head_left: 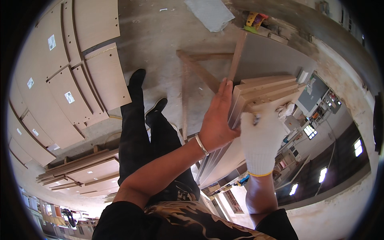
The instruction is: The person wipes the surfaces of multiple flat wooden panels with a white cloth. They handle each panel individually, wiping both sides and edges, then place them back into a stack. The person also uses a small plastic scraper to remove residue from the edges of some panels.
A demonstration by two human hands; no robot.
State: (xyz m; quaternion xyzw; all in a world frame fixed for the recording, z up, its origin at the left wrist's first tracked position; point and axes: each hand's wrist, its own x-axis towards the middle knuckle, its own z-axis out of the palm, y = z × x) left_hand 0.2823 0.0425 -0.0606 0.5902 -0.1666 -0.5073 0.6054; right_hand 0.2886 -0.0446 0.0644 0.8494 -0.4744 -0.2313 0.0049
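Note:
A stack of long wooden boards [266,90] stands to the right of my legs, its layered ends facing up toward me. My bare left hand [218,114], with a silver bangle at the wrist, lies along the stack's left side. Its fingers are stretched out and the thumb is apart, near the gloved hand. Over the top of the boards is my right hand [262,138], in a white knit glove with a yellow cuff edge. Its fingers look curled in, slightly blurred; a small dark-and-light bit shows by them, too unclear to name.
Large drilled panels [96,76] with white labels are stacked on the left. More flat boards [88,172] lie lower left. A wooden frame [184,92] stands on the floor beyond my left hand. A grey panel [272,56] leans behind the stack, and a pale sheet [211,14] lies farther off.

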